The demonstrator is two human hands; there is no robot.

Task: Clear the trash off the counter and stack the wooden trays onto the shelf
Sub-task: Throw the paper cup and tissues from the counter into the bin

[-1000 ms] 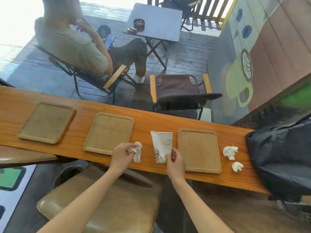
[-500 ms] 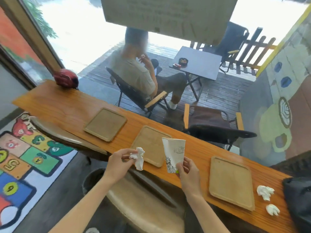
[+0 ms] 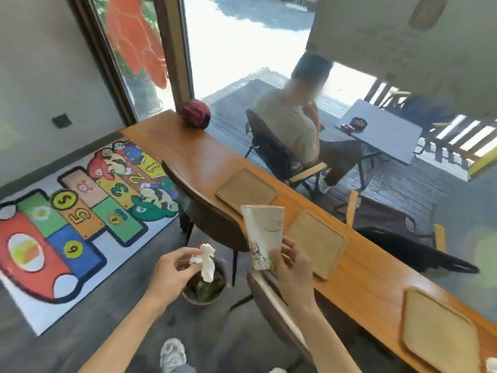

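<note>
My left hand (image 3: pixel 172 273) pinches a crumpled white tissue (image 3: pixel 206 261) in the air, directly above a round dark bin (image 3: pixel 204 288) on the floor. My right hand (image 3: pixel 291 267) grips a flattened white paper cup (image 3: pixel 265 232) by its lower end, off the counter's near edge. Three wooden trays lie flat on the long wooden counter (image 3: pixel 188 154): a far one (image 3: pixel 246 190), a middle one (image 3: pixel 316 242) and a near one (image 3: pixel 441 335). Another white tissue ball (image 3: pixel 491 364) shows at the bottom right corner.
Two brown chairs (image 3: pixel 209 211) stand on my side of the counter, one right beside the bin. A red helmet (image 3: pixel 195 113) sits at the counter's far end. A colourful play mat (image 3: pixel 75 219) covers the floor to the left. Behind the glass a person sits outside.
My view has swung left and down, away from the counter. Both hands have come off the counter with the tissue and the cup; the tissue now hangs over the bin.
</note>
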